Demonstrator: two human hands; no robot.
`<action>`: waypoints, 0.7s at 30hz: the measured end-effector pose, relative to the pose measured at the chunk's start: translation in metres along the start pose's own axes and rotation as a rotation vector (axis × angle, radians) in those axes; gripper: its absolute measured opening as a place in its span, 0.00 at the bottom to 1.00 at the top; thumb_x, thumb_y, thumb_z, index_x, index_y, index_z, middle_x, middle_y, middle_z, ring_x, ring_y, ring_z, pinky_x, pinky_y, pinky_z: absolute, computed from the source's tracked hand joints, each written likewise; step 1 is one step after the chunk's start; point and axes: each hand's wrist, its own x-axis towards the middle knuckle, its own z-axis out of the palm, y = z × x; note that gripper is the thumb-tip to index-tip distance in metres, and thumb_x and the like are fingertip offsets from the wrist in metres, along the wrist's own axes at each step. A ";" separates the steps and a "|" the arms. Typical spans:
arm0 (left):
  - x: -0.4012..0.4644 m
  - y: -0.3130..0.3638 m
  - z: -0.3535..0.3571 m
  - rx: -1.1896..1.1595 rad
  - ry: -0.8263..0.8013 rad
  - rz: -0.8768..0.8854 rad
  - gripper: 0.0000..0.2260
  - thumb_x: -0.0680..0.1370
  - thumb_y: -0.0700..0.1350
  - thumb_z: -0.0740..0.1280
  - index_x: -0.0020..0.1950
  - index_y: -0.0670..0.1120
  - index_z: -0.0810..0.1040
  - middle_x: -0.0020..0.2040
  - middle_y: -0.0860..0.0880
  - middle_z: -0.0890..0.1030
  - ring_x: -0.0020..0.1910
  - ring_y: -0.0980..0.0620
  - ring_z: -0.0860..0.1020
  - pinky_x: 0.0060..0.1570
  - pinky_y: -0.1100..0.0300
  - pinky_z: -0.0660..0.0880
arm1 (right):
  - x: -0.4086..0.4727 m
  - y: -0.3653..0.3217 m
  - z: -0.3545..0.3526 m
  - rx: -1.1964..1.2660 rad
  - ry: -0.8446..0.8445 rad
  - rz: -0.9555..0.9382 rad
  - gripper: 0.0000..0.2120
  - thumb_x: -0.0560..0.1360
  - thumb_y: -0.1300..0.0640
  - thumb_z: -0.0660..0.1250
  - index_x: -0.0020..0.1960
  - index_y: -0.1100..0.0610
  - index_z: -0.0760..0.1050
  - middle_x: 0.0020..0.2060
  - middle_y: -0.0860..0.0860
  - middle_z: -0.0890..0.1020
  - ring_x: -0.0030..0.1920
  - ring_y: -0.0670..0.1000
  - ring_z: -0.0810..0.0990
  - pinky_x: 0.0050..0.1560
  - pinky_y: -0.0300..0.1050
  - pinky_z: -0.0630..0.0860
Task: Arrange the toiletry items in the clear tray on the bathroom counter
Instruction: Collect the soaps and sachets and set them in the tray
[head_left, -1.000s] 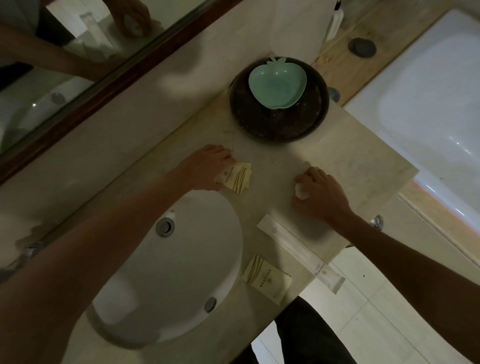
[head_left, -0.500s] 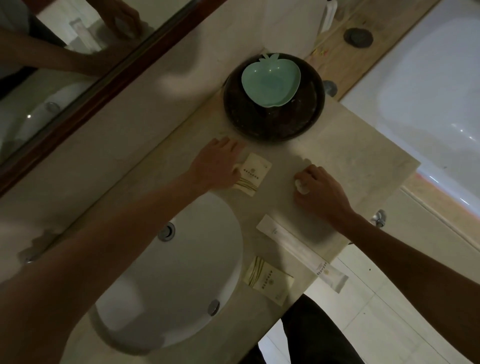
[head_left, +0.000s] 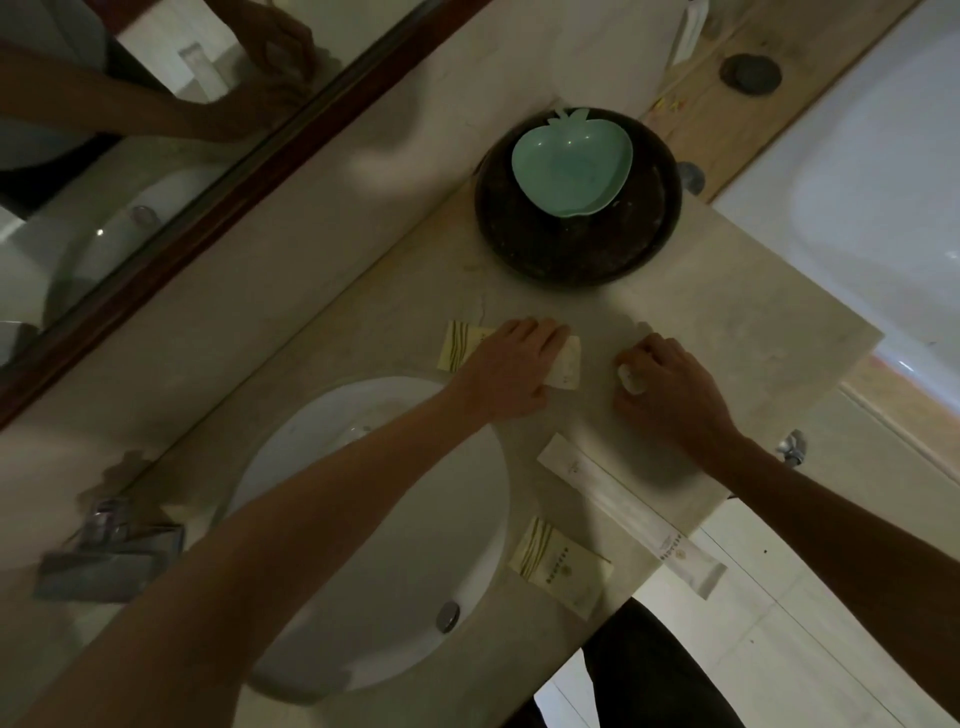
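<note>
Sachets and sticks being gathered on the counter (head_left: 753, 312)

Nearest, still loose by the front edge — a second sachet (head_left: 561, 566) and a long white wrapped stick (head_left: 628, 512). Further in, left hand (head_left: 511, 371) flat with fingers straight across a cream sachet (head_left: 460, 345); right hand (head_left: 670, 387) curled round a small white item (head_left: 631, 379). No clear tray identifiable — only a green apple dish (head_left: 571, 166) in a dark bowl (head_left: 576, 249). Better to slide the flat sachet to an edge before pinching.
</note>
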 end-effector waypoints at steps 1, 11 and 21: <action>-0.006 -0.011 -0.001 -0.002 0.021 0.001 0.35 0.66 0.51 0.71 0.69 0.39 0.69 0.63 0.40 0.74 0.57 0.41 0.75 0.59 0.48 0.71 | 0.000 0.000 0.000 0.002 0.001 0.001 0.20 0.71 0.53 0.72 0.61 0.58 0.76 0.58 0.57 0.76 0.53 0.60 0.74 0.51 0.53 0.76; -0.033 -0.075 -0.007 -0.083 -0.220 -0.020 0.35 0.71 0.51 0.71 0.75 0.43 0.62 0.72 0.43 0.66 0.65 0.44 0.70 0.63 0.49 0.68 | -0.008 -0.003 -0.003 0.160 0.049 0.140 0.26 0.71 0.47 0.75 0.65 0.56 0.75 0.61 0.52 0.75 0.58 0.55 0.73 0.57 0.50 0.73; -0.024 -0.075 -0.001 -0.162 -0.180 -0.021 0.31 0.77 0.53 0.69 0.76 0.45 0.62 0.75 0.45 0.65 0.72 0.46 0.66 0.70 0.50 0.63 | -0.013 0.007 0.000 0.004 0.057 0.167 0.21 0.74 0.39 0.67 0.59 0.52 0.80 0.52 0.52 0.81 0.53 0.56 0.78 0.52 0.49 0.74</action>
